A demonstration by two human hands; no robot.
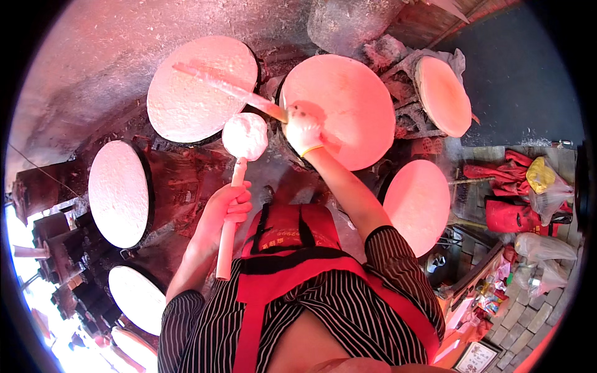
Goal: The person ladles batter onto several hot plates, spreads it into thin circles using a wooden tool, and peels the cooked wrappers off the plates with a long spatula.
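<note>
Several round griddles stand around me, each covered with a pale layer of batter. My left hand (pixel 228 210) grips a wooden stick (pixel 226 252), whose upper end bears a ball of white dough or batter (pixel 245 136). A gloved right hand, my right hand (pixel 301 126), holds a long flat scraper or spatula (pixel 228 91) by its near end. That blade reaches leftward over the upper left griddle (pixel 200 112). The hand itself is over the left part of the upper middle griddle (pixel 350 102). Whether it touches the surface cannot be told.
More coated griddles stand at left (pixel 119 193), lower left (pixel 137 298), right (pixel 419 205) and upper right (pixel 443 95). A whitish cylinder (pixel 350 23) rises behind. Plastic bags (pixel 545 247) and red cloth (pixel 503 172) lie at far right. Dark blocks are piled at lower left.
</note>
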